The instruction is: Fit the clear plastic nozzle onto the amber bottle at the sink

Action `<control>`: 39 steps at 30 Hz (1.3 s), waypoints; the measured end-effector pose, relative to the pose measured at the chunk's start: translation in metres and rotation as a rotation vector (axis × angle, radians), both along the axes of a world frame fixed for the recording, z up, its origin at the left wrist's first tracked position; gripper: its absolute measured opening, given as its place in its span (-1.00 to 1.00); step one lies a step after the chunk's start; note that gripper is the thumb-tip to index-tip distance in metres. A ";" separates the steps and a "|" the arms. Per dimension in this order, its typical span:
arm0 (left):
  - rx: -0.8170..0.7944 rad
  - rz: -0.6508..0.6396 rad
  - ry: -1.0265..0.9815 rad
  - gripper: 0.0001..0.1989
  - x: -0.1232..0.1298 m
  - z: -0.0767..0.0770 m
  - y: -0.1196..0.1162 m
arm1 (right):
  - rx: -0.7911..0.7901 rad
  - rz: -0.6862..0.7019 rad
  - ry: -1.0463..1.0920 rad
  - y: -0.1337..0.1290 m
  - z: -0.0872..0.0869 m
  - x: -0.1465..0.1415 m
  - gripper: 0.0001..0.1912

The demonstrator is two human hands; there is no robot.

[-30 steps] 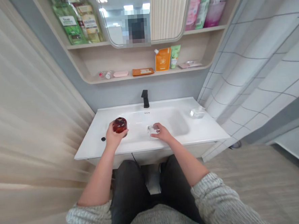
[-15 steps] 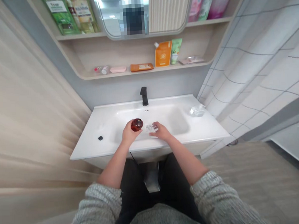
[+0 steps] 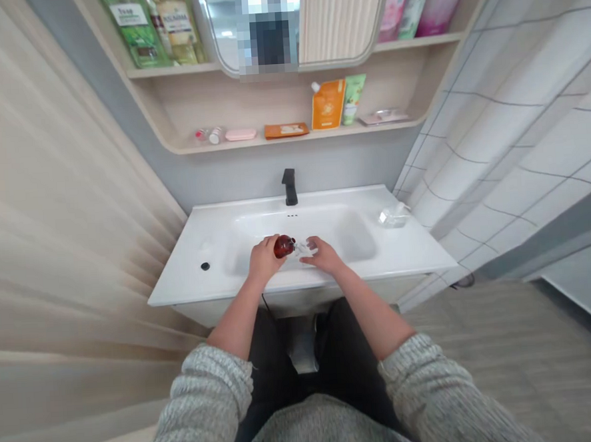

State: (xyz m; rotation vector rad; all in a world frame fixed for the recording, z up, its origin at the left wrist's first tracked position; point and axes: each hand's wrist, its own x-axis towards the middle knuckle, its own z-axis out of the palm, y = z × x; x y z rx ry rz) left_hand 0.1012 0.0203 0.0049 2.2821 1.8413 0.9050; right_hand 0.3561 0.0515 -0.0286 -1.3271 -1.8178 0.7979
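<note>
Bottle (image 3: 282, 247), amber, is leaning toward a clear container (image 3: 302, 249) in front of the faucet (image 3: 290, 188). Left hand (image 3: 264, 259), fingers curled, is clasping the bottle's body, neck projecting beyond the grip; right hand (image 3: 325, 254), partly curled, is holding the container slightly right of the faucet.

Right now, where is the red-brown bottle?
In the head view, the left hand holds the red-brown bottle tilted over the white basin, just left of the clear container in the right hand.
</note>
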 end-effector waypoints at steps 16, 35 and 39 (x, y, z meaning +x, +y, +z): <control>0.042 -0.018 0.137 -0.29 0.003 0.002 -0.005 | -0.002 -0.001 -0.040 0.000 0.001 -0.001 -0.17; 0.085 -0.053 0.145 -0.30 0.004 0.004 -0.009 | 0.006 0.007 -0.057 0.002 0.000 -0.003 -0.21; 0.064 -0.041 0.161 -0.30 0.005 0.005 -0.011 | 0.000 0.011 -0.069 0.001 0.000 -0.003 -0.21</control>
